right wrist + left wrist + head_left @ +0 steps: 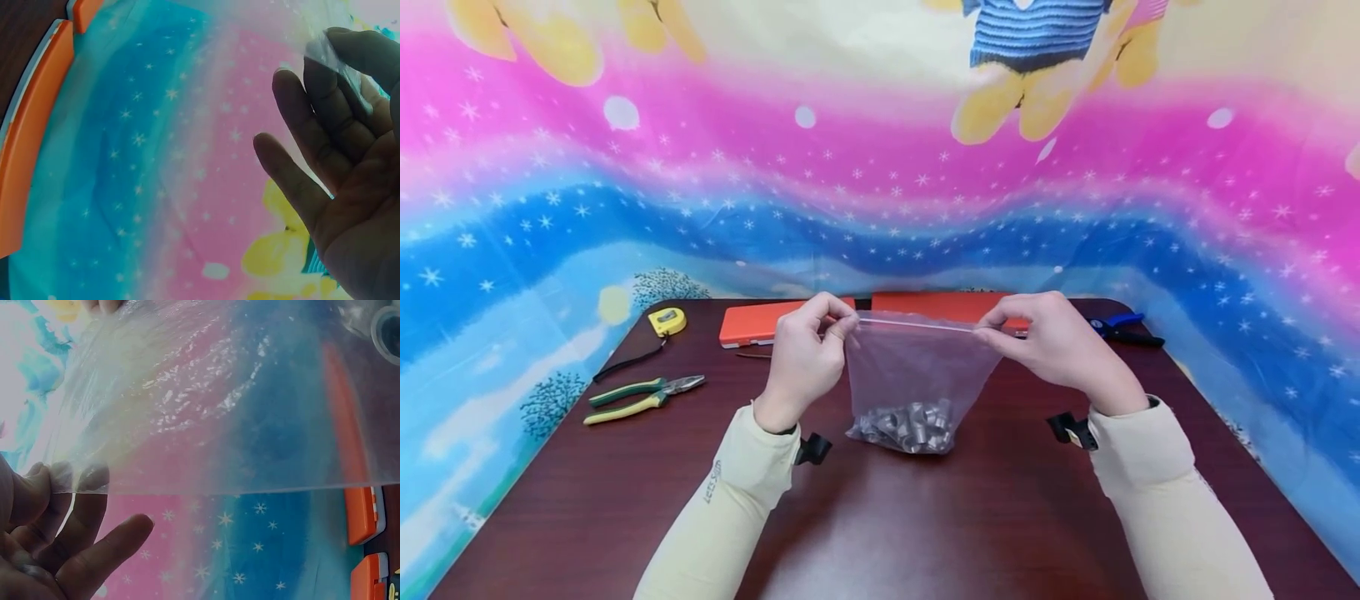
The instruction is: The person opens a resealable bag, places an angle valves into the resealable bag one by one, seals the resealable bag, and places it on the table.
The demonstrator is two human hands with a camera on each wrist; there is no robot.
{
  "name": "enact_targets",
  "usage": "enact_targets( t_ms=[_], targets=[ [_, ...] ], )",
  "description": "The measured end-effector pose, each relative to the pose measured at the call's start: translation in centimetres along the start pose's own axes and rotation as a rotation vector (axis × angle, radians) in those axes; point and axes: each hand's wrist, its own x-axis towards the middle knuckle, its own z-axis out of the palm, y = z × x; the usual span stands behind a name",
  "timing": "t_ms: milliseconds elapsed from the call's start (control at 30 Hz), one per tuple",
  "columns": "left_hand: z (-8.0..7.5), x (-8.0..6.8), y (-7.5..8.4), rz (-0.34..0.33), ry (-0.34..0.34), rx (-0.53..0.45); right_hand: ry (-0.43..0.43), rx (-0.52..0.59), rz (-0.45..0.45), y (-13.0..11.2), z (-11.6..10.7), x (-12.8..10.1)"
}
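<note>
1. Nearest to us, two cream sleeves lead up to the hands above the dark brown table (pixel 925 533).
2. Our left hand (pixel 803 358) pinches the top left corner of the clear zip bag (pixel 917 367) between thumb and forefinger; in the left wrist view its other fingers (pixel 94 550) hang loose and slightly spread.
3. Our right hand (pixel 1051 343) pinches the top right corner the same way, its remaining fingers (pixel 300 169) relaxed and apart.
4. The bag hangs between the hands over the middle of the table. Its bottom, weighted by a heap of small metal sleeves (pixel 910 425), rests on the wood.
5. We judge the filling done: the parts are inside and the seal strip is pulled taut. Whether the strip is already pressed closed we cannot tell.
6. The mouth points up; the long axis of the seal runs left to right, while the bag body hangs vertically.
7. Further left lie green-handled pliers (pixel 643 396) and a yellow tape measure (pixel 667 321).
8. Behind the bag sit two orange cases (pixel 760 321), with blue-handled pliers (pixel 1123 327) at the far right.
</note>
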Motion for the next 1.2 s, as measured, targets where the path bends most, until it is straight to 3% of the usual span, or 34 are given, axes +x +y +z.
enact_targets(
  t_ms=[200, 533, 700, 900, 1067, 1200],
  targets=[
    [-0.1, -0.2, 0.2, -0.04, -0.014, -0.021, 0.064, 0.029, 0.049, 0.9, 0.2, -1.1],
    [0.0, -0.2, 1.0, -0.115, -0.078, -0.101, 0.277, 0.066, 0.187, 1.6, 1.2, -2.5],
    [-0.6, -0.5, 2.4, -0.173, -0.104, -0.144, 0.274, 0.137, 0.136, 0.7, 0.9, -3.3],
    [-2.3, -1.2, 5.7, -0.255, -0.131, -0.253, 0.271, 0.216, 0.079, -2.2, -0.6, -4.7],
    [-3.5, -1.7, 7.9, -0.348, -0.202, -0.359, 0.224, 0.352, 0.147, -4.1, -1.5, -6.0],
    [-3.3, -2.3, 6.6, -0.486, -0.282, -0.365, 0.138, 0.396, 0.26, -3.3, -0.2, -6.0]
  ],
)
